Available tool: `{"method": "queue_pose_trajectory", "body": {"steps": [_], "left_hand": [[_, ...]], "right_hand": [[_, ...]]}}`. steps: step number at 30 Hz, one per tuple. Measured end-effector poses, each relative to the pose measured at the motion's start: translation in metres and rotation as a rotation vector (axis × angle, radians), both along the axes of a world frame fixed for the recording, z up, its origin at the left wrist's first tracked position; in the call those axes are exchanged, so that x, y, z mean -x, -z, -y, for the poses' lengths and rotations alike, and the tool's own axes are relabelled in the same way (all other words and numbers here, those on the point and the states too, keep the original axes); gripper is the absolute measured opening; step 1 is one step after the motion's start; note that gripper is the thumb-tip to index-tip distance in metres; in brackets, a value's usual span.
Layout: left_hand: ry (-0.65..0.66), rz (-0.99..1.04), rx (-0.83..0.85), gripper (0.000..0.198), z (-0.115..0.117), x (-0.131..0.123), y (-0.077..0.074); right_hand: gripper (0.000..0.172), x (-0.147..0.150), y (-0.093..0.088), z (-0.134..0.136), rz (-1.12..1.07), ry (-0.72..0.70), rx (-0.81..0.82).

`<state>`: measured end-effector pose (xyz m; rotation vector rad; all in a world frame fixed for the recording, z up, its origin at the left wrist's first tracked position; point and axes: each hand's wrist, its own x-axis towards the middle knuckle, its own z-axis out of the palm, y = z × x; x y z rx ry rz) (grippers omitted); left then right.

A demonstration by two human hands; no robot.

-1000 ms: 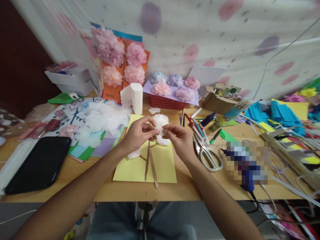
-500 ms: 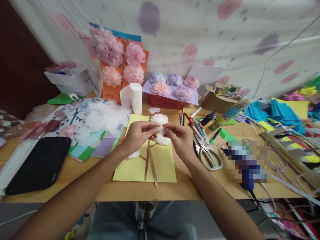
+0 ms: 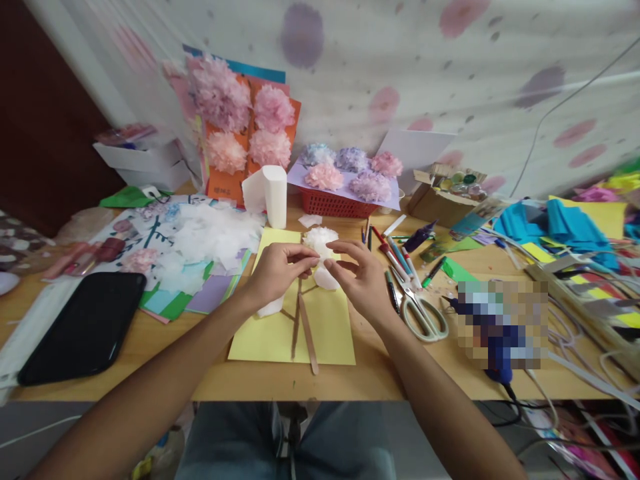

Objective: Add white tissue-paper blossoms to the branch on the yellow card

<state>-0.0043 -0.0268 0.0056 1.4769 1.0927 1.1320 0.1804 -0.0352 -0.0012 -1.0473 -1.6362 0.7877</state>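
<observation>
My left hand (image 3: 278, 270) and my right hand (image 3: 361, 276) meet over a yellow sheet of paper (image 3: 327, 327) on the wooden table. Both pinch a fluffy white tissue-paper flower (image 3: 321, 240) between thumb and fingertips, just above the sheet. Brown paper stems (image 3: 305, 325) lie glued on the yellow sheet below the flower. More white tissue pieces rest on the sheet beside my left wrist.
Scissors (image 3: 419, 312) and several pens lie right of the sheet. A black tray (image 3: 85, 325) sits at the left, white tissue scraps (image 3: 210, 235) and a tissue roll (image 3: 273, 195) behind. A red basket (image 3: 333, 203) with pastel flowers stands at the back, a glue gun (image 3: 500, 365) at right.
The white flower has come down a little toward the yellow sheet, and my right fingers have shifted their pinch on it. The camera has tipped slightly.
</observation>
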Motion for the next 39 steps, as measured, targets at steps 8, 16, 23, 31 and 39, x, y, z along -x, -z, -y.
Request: {"method": "queue_pose_trajectory", "body": {"steps": [8, 16, 23, 31, 39], "left_hand": [[0.056, 0.040, 0.075, 0.026, 0.000, 0.002, 0.001], [0.115, 0.075, 0.103, 0.028, 0.001, 0.001, 0.002], [0.120, 0.111, 0.122, 0.030, 0.006, -0.003, -0.004], [0.154, 0.161, 0.139, 0.031, 0.007, -0.006, 0.002], [0.092, 0.170, 0.120, 0.031, 0.008, -0.009, -0.001]], "right_hand": [[0.016, 0.000, 0.012, -0.010, -0.108, -0.005, 0.173], [0.013, -0.002, 0.011, -0.010, -0.167, -0.052, 0.217], [0.015, 0.003, 0.005, -0.005, -0.260, -0.115, 0.260], [0.019, 0.004, 0.006, -0.003, -0.302, -0.083, 0.195], [0.015, 0.003, -0.003, 0.006, -0.067, -0.033, -0.010]]}}
